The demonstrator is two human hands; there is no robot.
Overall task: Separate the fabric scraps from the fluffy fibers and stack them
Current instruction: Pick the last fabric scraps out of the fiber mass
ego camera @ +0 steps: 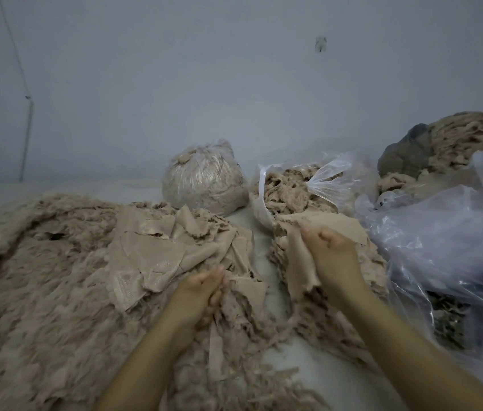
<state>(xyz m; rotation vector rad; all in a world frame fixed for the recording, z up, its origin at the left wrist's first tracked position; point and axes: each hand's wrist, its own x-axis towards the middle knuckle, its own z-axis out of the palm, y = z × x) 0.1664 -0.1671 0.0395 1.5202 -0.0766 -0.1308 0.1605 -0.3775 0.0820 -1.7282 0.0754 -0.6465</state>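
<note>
A beige fabric scrap (pixel 299 256) was gripped in the right hand (pixel 330 253), fingers curled tight on its upper edge, w/ the rest of the piece hanging down to the left of the wrist. It was held just above a small mound of fluffy fibers (pixel 361 262) on the right side of the pale floor (pixel 261 250). The left hand (pixel 201 292) was closed on another scrap (pixel 249 292) at the near edge of the scrap stack (pixel 157 250), which lay on top of a big spread of loose fibers (pixel 41 292) to the left. Behind, a tied clear bag (pixel 204 179) full of fibers stood beside an open bag (pixel 293 188), also fiber-filled. More clear plastic (pixel 441 232) was bunched at far right.
</note>
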